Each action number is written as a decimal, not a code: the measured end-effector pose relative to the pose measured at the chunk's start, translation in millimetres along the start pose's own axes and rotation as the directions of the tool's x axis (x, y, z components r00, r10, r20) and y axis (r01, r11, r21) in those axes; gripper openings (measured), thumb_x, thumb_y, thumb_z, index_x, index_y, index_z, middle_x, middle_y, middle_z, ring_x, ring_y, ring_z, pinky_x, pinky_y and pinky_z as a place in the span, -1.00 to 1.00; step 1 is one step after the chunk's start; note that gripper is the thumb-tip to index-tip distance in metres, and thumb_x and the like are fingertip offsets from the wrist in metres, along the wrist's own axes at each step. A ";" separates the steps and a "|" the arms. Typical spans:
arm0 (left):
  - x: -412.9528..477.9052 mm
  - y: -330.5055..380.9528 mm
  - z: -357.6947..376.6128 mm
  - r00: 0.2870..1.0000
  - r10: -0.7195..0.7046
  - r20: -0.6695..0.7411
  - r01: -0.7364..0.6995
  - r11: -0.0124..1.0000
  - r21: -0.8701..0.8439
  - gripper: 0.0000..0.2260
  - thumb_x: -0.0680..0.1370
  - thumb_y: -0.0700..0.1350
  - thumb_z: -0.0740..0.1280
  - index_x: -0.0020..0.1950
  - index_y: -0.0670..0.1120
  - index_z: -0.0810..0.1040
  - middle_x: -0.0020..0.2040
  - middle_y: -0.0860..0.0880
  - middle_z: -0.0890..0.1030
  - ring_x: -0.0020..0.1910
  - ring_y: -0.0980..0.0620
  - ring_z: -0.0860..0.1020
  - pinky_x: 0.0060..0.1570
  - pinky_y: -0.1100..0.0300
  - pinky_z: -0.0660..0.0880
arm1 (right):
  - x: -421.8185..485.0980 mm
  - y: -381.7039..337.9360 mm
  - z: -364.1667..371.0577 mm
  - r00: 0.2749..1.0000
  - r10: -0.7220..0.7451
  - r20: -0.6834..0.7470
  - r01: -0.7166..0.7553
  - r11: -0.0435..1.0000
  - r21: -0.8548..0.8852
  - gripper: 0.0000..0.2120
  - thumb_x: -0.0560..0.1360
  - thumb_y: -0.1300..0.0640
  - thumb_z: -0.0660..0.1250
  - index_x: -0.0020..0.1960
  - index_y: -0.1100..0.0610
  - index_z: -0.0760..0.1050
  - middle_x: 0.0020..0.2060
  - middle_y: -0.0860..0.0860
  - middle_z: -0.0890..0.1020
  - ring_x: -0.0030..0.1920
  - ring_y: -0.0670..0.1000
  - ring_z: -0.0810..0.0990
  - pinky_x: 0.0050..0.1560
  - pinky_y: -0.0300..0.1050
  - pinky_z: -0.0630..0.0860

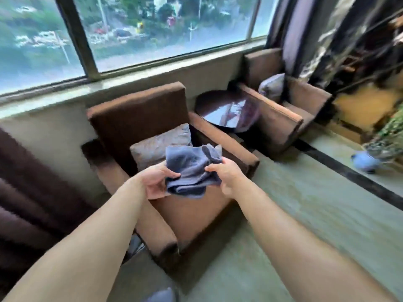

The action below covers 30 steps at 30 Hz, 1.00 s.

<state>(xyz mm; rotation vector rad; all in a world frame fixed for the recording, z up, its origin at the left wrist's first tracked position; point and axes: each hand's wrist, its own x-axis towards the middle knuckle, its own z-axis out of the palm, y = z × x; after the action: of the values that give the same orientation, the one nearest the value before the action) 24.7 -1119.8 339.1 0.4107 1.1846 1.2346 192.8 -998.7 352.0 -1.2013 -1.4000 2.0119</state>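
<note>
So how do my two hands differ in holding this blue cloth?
The left hand lies palm up under the blue cloth, thumb on top; the right hand shows its back and pinches the right edge. The left hand holds the bunched lower folds, the right hand a higher part. Both grip it above the brown armchair.

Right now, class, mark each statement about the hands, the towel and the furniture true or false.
1. The left hand and the right hand both grip the blue towel. True.
2. A grey cushion sits on the brown armchair. True.
3. The towel lies spread flat on the seat. False: it is bunched up, held above the seat.
4. The table beside the armchair is white. False: the round table is dark brown and glossy.
</note>
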 end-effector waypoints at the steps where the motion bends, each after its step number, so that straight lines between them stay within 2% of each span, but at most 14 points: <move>1: 31.6 3.2 35.5 0.995 -0.061 0.080 0.058 0.998 0.037 -0.55 0.50 -0.43 0.21 0.31 -0.06 0.53 0.21 -0.16 0.66 0.09 -0.17 0.65 0.15 -0.08 0.55 | 1.2 -3.2 -41.2 0.996 0.006 -0.090 -0.002 0.999 0.049 -0.75 0.42 0.47 0.28 -0.07 0.15 0.51 -0.16 0.16 0.63 -0.19 0.14 0.63 -0.20 0.03 0.61; 3: 64.1 6.9 68.8 0.983 -0.111 0.148 0.096 0.990 0.107 -0.55 0.51 -0.44 0.20 0.29 -0.08 0.54 0.19 -0.16 0.67 0.09 -0.16 0.66 0.12 -0.05 0.60 | 1.3 -3.2 -79.6 0.983 0.034 -0.180 -0.009 0.990 0.139 -0.72 0.40 0.49 0.25 -0.11 0.13 0.48 -0.21 0.13 0.60 -0.23 0.12 0.59 -0.22 0.00 0.56; 7: 163.8 16.6 138.0 0.936 -0.216 0.276 0.173 0.970 0.173 -0.61 0.51 -0.46 0.16 0.15 -0.10 0.62 0.05 -0.15 0.72 -0.06 -0.12 0.72 -0.20 0.06 0.66 | 25.3 -17.0 -167.4 0.934 0.071 -0.351 0.017 0.970 0.243 -0.67 0.38 0.52 0.15 -0.11 0.11 0.44 -0.28 0.10 0.49 -0.26 0.10 0.49 -0.18 0.02 0.51; 10: 250.4 9.3 186.8 0.906 -0.265 0.330 0.193 0.953 0.235 -0.61 0.51 -0.45 0.16 0.17 -0.10 0.58 0.02 -0.13 0.73 -0.10 -0.10 0.72 -0.23 0.08 0.65 | 60.3 -26.1 -238.1 0.889 0.124 -0.440 0.011 0.956 0.292 -0.69 0.38 0.52 0.07 -0.15 0.16 0.40 -0.35 0.10 0.46 -0.36 0.07 0.50 -0.23 0.05 0.57; 11: 274.5 5.4 198.0 0.901 -0.274 0.336 0.202 0.951 0.235 -0.60 0.51 -0.46 0.16 0.18 -0.10 0.57 0.02 -0.13 0.73 -0.10 -0.11 0.72 -0.23 0.07 0.65 | 72.5 -30.0 -256.8 0.878 0.143 -0.457 0.001 0.954 0.301 -0.70 0.37 0.52 0.05 -0.13 0.18 0.39 -0.33 0.13 0.45 -0.35 0.10 0.50 -0.19 0.09 0.58; 13: 335.2 5.3 221.9 0.877 -0.322 0.355 0.247 0.939 0.240 -0.59 0.50 -0.45 0.18 0.20 -0.09 0.57 0.06 -0.15 0.71 -0.08 -0.13 0.71 -0.17 0.03 0.66 | 111.6 -43.3 -299.8 0.852 0.189 -0.488 -0.023 0.945 0.326 -0.64 0.35 0.52 0.02 -0.01 0.21 0.40 -0.22 0.19 0.45 -0.23 0.16 0.51 0.03 0.26 0.54; 15: 379.8 9.4 238.0 0.875 -0.333 0.351 0.257 0.934 0.246 -0.58 0.44 -0.43 0.26 0.22 -0.09 0.56 0.09 -0.17 0.69 -0.06 -0.16 0.70 -0.13 0.00 0.66 | 139.7 -57.4 -329.6 0.848 0.214 -0.485 -0.046 0.941 0.336 -0.59 0.33 0.51 0.00 0.05 0.20 0.39 -0.10 0.22 0.44 -0.09 0.21 0.51 0.17 0.37 0.45; 18: 452.7 27.5 267.7 0.848 -0.388 0.362 0.313 0.917 0.248 -0.59 0.37 -0.40 0.31 0.14 -0.09 0.64 0.08 -0.18 0.71 -0.03 -0.18 0.70 -0.13 -0.03 0.66 | 183.5 -83.0 -377.7 0.831 0.253 -0.495 -0.060 0.926 0.373 -0.57 0.33 0.50 0.00 0.09 0.20 0.38 -0.04 0.23 0.44 -0.03 0.22 0.49 0.17 0.39 0.46; 20: 505.8 44.6 300.1 0.829 -0.416 0.373 0.309 0.898 0.315 -0.62 0.38 -0.40 0.31 0.07 -0.07 0.69 0.05 -0.19 0.72 -0.04 -0.19 0.70 -0.16 -0.04 0.65 | 209.9 -103.3 -420.0 0.816 0.272 -0.510 -0.044 0.909 0.415 -0.58 0.37 0.50 0.02 0.11 0.18 0.38 -0.01 0.23 0.46 -0.03 0.21 0.51 0.08 0.31 0.52; 23: 574.8 64.4 342.9 0.838 -0.414 0.355 0.262 0.877 0.403 -0.59 0.34 -0.38 0.35 0.14 -0.08 0.62 0.09 -0.20 0.69 0.01 -0.23 0.67 0.10 -0.18 0.57 | 251.7 -117.6 -481.0 0.831 0.278 -0.481 -0.026 0.884 0.466 -0.60 0.44 0.50 0.04 0.12 0.14 0.43 -0.04 0.22 0.54 -0.13 0.16 0.56 -0.06 0.15 0.55; 24: 576.3 66.6 346.2 0.841 -0.399 0.365 0.238 0.880 0.412 -0.58 0.34 -0.38 0.35 0.13 -0.06 0.63 0.11 -0.20 0.69 0.05 -0.25 0.66 0.14 -0.20 0.53 | 251.6 -119.4 -485.6 0.841 0.272 -0.467 -0.030 0.886 0.463 -0.59 0.46 0.50 0.05 0.12 0.13 0.44 -0.07 0.21 0.56 -0.15 0.14 0.57 -0.07 0.12 0.56; 25: 617.0 70.7 361.8 0.826 -0.411 0.387 0.255 0.883 0.394 -0.58 0.35 -0.38 0.35 0.12 -0.04 0.65 0.14 -0.20 0.68 0.08 -0.25 0.65 0.14 -0.20 0.53 | 277.9 -127.1 -515.9 0.852 0.277 -0.445 -0.045 0.884 0.465 -0.59 0.47 0.50 0.06 0.13 0.12 0.46 -0.11 0.19 0.59 -0.16 0.12 0.59 -0.09 0.09 0.57; 27: 648.6 74.3 374.9 0.817 -0.420 0.395 0.281 0.888 0.364 -0.58 0.38 -0.39 0.32 0.12 -0.01 0.67 0.17 -0.19 0.68 0.11 -0.24 0.65 0.11 -0.14 0.58 | 302.0 -137.0 -541.9 0.871 0.264 -0.414 -0.045 0.882 0.469 -0.59 0.49 0.48 0.07 0.14 0.10 0.47 -0.14 0.15 0.60 -0.17 0.10 0.60 -0.10 0.06 0.57; 30: 728.6 79.7 411.0 0.839 -0.412 0.356 0.305 0.897 0.321 -0.57 0.42 -0.41 0.27 0.16 -0.03 0.64 0.18 -0.21 0.66 0.09 -0.23 0.65 0.10 -0.11 0.58 | 363.1 -161.0 -606.5 0.890 0.250 -0.381 -0.051 0.886 0.461 -0.56 0.51 0.46 0.07 0.23 0.09 0.46 -0.09 0.17 0.60 -0.14 0.12 0.59 0.00 0.10 0.54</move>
<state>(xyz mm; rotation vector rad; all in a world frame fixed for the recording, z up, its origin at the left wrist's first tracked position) 246.8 -317.4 225.2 0.5775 0.9892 0.6228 474.3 -335.6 270.2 -1.4552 -0.6053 1.8625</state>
